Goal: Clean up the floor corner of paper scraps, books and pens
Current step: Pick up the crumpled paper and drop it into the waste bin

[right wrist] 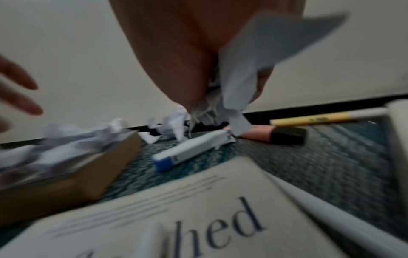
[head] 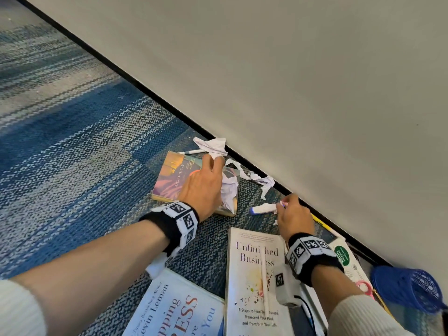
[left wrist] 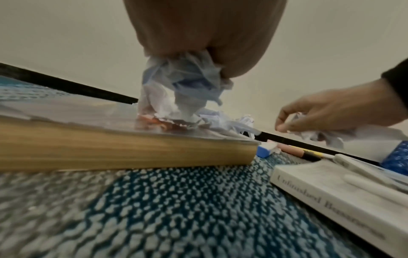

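Both hands are down in the corner and it's scraps first, by the look of it. The left hand (head: 202, 184) has its grip closed round a wad of crumpled paper (left wrist: 183, 82), fingers bunched over it, right above the paperback (head: 179, 177) lying near the wall, with more crumpled bits (head: 229, 190) heaped on that book's cover. The right hand (head: 294, 215) pinches a few small scraps (right wrist: 240, 76) between thumb and fingers, hovering just beside the blue-capped marker (head: 263, 209) on the carpet. So the gathering has begun, but I'd say it's early going. A loose sheet (head: 213, 144) sits up against the baseboard, a torn strip (head: 260, 178) trails along the wall, and a pen (head: 191, 152) pokes out by the paperback's far edge. A pink highlighter (right wrist: 271, 133) and a yellow pen (right wrist: 326, 117) lie along the baseboard too. None of the books looks to have been stacked: the paperback, the white one (head: 254, 282) under the right wrist with a white pen lying on its cover, and a third (head: 174, 309) nearer the person all lie flat on the floor. There's a blue basket (head: 409, 288) at the right, perhaps where things will go, though I can't tell what's in it. Plenty left: most paper, every pen, all the books.
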